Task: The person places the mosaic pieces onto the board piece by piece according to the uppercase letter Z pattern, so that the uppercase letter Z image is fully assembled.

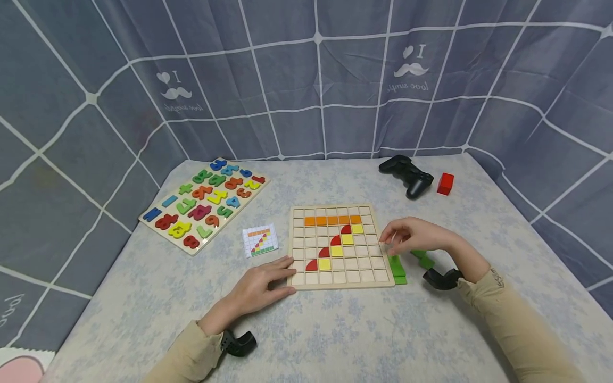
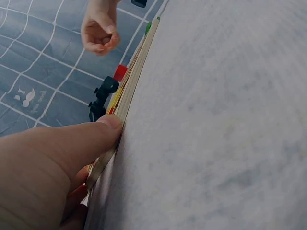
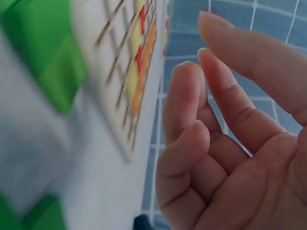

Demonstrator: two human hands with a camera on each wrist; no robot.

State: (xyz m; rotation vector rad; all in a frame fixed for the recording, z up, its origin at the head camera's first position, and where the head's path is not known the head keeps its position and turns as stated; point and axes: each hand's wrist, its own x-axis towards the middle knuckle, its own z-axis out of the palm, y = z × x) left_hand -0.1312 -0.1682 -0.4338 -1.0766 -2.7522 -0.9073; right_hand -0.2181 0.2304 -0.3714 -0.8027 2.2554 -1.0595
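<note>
A wooden grid board lies in front of me. Orange squares form a row near its top, and yellow squares with red quarter-round tiles step down diagonally. My left hand rests at the board's lower left corner, fingers extended, thumb against its edge. Above the board's right side hovers my right hand, fingers loosely bent; the right wrist view shows nothing between its fingertips. Green tiles lie along the right edge, with more green tiles under the hand, partly hidden.
A printed card with a matching coloured pattern lies left of the board. Behind it is a number puzzle board with colourful pieces. A black game controller and a red block sit at the back right, before a tiled-pattern curtain.
</note>
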